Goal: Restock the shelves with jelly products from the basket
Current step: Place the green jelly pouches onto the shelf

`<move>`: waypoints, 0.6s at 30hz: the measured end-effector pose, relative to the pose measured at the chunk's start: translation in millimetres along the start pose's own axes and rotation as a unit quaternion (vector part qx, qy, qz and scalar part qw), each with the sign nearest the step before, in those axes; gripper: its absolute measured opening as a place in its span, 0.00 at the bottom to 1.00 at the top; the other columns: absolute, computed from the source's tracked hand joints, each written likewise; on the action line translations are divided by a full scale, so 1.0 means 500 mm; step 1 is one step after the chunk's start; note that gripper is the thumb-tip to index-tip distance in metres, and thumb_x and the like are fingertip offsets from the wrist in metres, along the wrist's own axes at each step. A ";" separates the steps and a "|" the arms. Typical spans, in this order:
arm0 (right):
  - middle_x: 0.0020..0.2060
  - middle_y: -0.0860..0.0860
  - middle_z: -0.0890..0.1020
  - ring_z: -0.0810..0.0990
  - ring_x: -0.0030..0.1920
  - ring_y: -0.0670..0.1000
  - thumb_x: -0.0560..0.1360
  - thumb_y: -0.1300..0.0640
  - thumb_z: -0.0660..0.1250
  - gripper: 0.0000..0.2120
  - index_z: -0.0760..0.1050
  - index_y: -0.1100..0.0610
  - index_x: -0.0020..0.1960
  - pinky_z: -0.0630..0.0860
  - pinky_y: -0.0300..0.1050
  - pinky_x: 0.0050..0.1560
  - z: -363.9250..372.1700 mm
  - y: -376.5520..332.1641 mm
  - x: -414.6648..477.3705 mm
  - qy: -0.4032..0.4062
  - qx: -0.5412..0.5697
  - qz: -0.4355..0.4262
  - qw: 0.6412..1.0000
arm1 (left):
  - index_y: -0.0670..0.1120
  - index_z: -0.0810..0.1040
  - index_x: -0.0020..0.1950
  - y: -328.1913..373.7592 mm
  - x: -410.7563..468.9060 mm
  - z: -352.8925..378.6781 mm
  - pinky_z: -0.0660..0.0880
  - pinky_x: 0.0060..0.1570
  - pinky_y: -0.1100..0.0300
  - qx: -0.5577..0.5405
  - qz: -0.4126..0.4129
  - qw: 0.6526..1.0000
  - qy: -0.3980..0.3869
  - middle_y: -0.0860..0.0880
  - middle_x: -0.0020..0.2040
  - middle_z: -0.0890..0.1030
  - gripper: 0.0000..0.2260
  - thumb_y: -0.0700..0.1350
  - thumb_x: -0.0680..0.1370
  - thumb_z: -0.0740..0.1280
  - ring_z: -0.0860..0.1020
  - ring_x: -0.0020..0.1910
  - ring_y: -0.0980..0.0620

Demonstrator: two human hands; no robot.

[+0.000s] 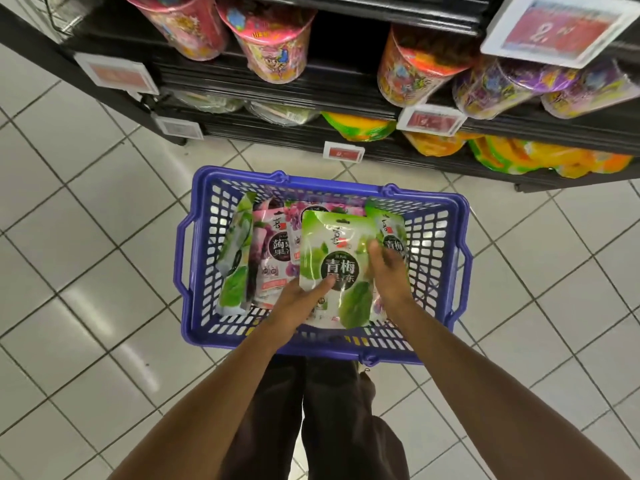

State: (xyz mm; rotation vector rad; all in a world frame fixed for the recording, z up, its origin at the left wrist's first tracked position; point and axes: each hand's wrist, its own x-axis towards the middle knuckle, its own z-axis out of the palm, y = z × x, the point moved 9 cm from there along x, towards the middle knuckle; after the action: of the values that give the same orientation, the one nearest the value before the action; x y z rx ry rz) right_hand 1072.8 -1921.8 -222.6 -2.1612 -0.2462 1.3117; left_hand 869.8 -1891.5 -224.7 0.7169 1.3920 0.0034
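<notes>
Green glossy jelly pouch [320, 237], round black label [341, 268].

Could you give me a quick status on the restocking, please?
Left hand and right hand grip the green pouch, in the basket. Other pouches lie beside it. Nothing blocks the shelf.

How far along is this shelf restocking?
Done: can't tell; the shelves hold tubs and bags already. In hand: left hand and right hand hold a green pouch in the basket. To go: pink pouches and other green pouches lie inside.
</notes>
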 end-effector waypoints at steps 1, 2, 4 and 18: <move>0.48 0.54 0.83 0.83 0.44 0.43 0.81 0.44 0.61 0.17 0.77 0.58 0.56 0.75 0.33 0.37 -0.021 0.006 0.011 0.034 -0.050 -0.009 0.998 | 0.55 0.80 0.52 0.006 0.006 -0.012 0.75 0.33 0.70 -0.004 0.005 1.000 0.031 0.59 0.43 0.84 0.10 0.58 0.74 0.71 0.81 0.38 0.63; 0.54 0.57 0.82 0.83 0.51 0.49 0.82 0.46 0.60 0.18 0.76 0.59 0.61 0.74 0.36 0.42 -0.038 0.013 0.024 0.052 -0.128 -0.017 0.990 | 0.55 0.79 0.51 0.010 0.013 -0.025 0.73 0.28 0.70 -0.010 0.011 0.998 0.063 0.59 0.40 0.83 0.09 0.57 0.75 0.71 0.80 0.34 0.64; 0.68 0.58 0.74 0.77 0.62 0.59 0.82 0.46 0.59 0.24 0.67 0.57 0.73 0.74 0.46 0.51 -0.046 0.048 0.046 0.012 -0.291 -0.003 0.957 | 0.54 0.78 0.46 0.014 0.025 -0.056 0.70 0.25 0.70 -0.018 0.020 0.993 0.119 0.59 0.34 0.81 0.06 0.54 0.76 0.71 0.76 0.26 0.65; 0.58 0.59 0.79 0.81 0.47 0.51 0.76 0.56 0.71 0.13 0.75 0.59 0.57 0.77 0.42 0.41 -0.029 0.237 -0.003 0.015 0.137 0.259 0.956 | 0.58 0.72 0.49 -0.044 0.027 -0.102 0.70 0.20 0.71 -0.076 -0.035 0.978 0.189 0.58 0.41 0.78 0.08 0.52 0.77 0.71 0.76 0.38 0.60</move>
State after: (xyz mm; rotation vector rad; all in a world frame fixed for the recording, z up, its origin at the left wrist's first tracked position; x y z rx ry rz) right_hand 1067.6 -2023.8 -284.6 -2.0709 0.5229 1.4814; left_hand 818.3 -1879.9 -246.9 0.5566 1.7591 0.1982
